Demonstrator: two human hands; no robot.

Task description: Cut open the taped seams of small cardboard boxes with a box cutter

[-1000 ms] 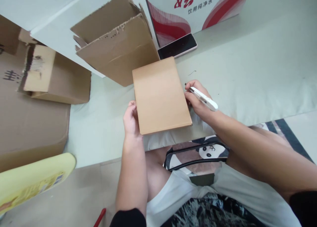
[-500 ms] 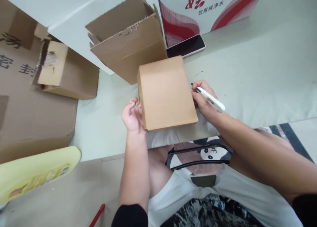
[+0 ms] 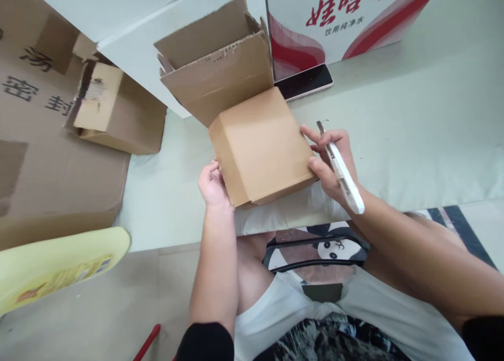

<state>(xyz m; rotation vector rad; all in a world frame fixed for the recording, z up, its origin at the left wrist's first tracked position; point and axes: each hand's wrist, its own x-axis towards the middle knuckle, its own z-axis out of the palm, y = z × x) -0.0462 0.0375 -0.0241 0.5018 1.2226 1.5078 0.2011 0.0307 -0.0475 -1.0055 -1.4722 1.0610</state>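
Note:
A plain brown cardboard box (image 3: 271,145) is tilted between my two hands, its left side face turned partly up to me. My left hand (image 3: 214,185) is closed on the lower left edge, with its fingertips partly hidden by the box. In my right hand (image 3: 338,158) lies a white utility knife (image 3: 344,177), its blade out and pointing away from me. The thumb and fingertips of that hand also touch the right side of the box.
An opened carton (image 3: 220,72) stands right behind the box. Beside it are a dark-screened phone (image 3: 309,82) and a white and red water carton (image 3: 334,30). A smaller cardboard box (image 3: 126,114) and a big carton (image 3: 59,166) are at left, near a yellow rounded object (image 3: 79,261).
The box has tilted, raising its left side and showing more of that face. My right hand has turned the knife more upright and moved its fingers onto the box. The view has shifted slightly.

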